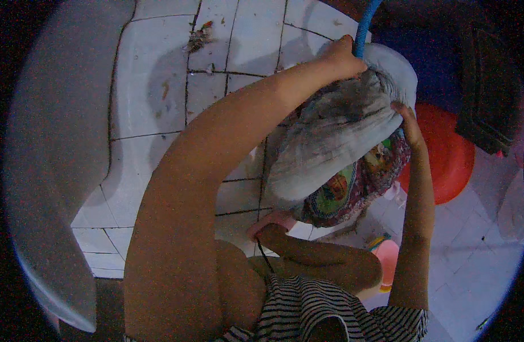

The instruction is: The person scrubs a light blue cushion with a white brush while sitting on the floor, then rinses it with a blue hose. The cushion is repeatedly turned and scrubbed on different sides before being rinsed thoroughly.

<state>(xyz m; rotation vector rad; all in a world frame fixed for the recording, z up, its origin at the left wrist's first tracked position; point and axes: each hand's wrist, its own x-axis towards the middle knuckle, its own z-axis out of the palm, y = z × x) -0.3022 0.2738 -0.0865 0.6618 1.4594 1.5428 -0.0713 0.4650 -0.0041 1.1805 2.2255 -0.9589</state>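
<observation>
In the head view a blue hose (364, 25) comes down from the top edge. My left hand (345, 60) is shut around its lower end, right above a wet greyish-white cloth (330, 141). Dark stains mark the cloth's upper part, and it hangs in long folds. At its right edge, the fingers of my right hand (403, 113) pinch the fabric. A rounded white bulge (396, 64) lies behind both hands; I cannot tell if it belongs to the cloth. Beneath is a patterned fabric (336, 194) with green and red prints, partly hidden.
A red basin (447, 158) stands to the right, beside a dark bulky object (484, 94). Close to my knee is a pink plastic container (389, 258). Debris (200, 36) lies on the white tiles (155, 85). My foot wears a pink slipper (272, 220). A grey curved surface (56, 171) borders the left.
</observation>
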